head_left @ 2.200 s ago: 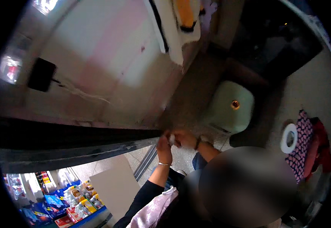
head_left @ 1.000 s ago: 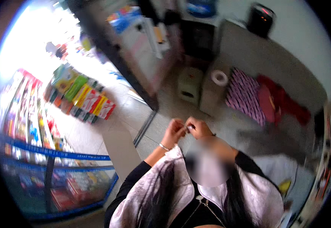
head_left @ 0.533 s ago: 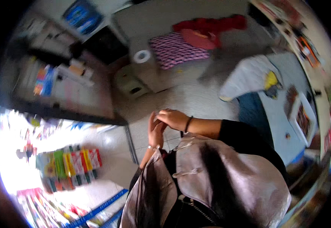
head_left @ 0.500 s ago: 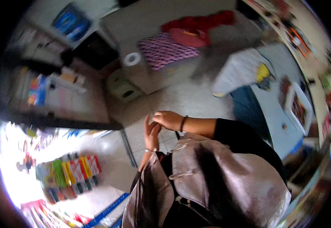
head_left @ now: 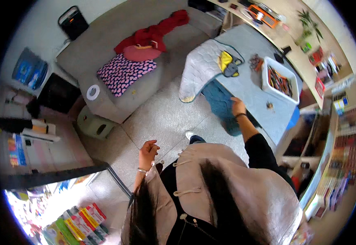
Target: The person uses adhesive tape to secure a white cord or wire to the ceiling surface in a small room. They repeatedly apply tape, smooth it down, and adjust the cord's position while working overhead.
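My left hand [head_left: 148, 152] hangs over the tiled floor in front of my body, a bracelet at its wrist. Its fingers are loosely bent and apart, with nothing between them. My right hand [head_left: 238, 106], a dark band on the wrist, reaches forward to the near edge of the grey-blue table [head_left: 263, 108]. Below and beside it is a teal padded seat or cloth [head_left: 220, 104]. Whether the right fingers touch or grip anything is not clear. On the table's left end lies a pale quilted cloth [head_left: 200, 65], draping over the edge, with yellow-and-grey gloves [head_left: 228, 64] on it.
A white bin [head_left: 278, 67] of pens or similar sticks stands on the table. Behind is a grey sofa [head_left: 104, 30] with a patterned cushion [head_left: 124, 73] and red clothing [head_left: 145, 36]. A step stool [head_left: 94, 124] stands left. Colourful packages [head_left: 80, 222] sit lower left.
My hands, together before, are now apart. The right has moved right to the table edge; the left has lowered slightly leftward. The view has turned toward the table.
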Tool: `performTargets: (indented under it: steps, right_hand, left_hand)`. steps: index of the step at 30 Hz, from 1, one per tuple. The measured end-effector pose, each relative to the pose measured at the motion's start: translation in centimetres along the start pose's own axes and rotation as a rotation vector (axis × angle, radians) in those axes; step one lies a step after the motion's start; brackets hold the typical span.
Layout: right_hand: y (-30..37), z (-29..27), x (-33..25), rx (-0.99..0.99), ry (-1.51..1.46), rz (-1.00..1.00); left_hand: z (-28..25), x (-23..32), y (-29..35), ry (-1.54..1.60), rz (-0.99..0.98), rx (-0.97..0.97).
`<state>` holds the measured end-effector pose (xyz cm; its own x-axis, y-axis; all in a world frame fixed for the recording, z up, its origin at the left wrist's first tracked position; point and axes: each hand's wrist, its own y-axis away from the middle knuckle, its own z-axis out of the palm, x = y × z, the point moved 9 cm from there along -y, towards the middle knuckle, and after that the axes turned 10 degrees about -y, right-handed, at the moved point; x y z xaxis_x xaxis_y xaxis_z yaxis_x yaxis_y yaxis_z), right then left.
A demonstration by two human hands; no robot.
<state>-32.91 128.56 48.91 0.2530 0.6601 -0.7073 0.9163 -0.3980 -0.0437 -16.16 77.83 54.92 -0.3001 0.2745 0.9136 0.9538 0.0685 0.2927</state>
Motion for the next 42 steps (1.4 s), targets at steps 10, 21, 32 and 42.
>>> performTargets:
  steps: [10, 21, 32, 42]
  right_hand:
    - [-17.8, -4.5, 6.2, 0.017, 0.529, 0.283]
    - [-13.4, 29.1, -39.0, -0.294, -0.089, -0.988]
    - [10.5, 66.2, -49.2, -1.190, 0.257, -0.974]
    - [12.7, 81.8, -64.7, -1.217, 0.711, -1.231]
  left_hand:
    - [-1.5, 8.4, -9.4, -0.619, 0.074, 0.261]
    - [-11.2, 0.4, -7.9, -0.265, -0.337, 0.673]
    - [-31.5, -10.9, -8.1, -0.074, -0.331, 0.861]
    - [-48.1, -9.0, -11.8, -0.423, -0.484, 0.976]
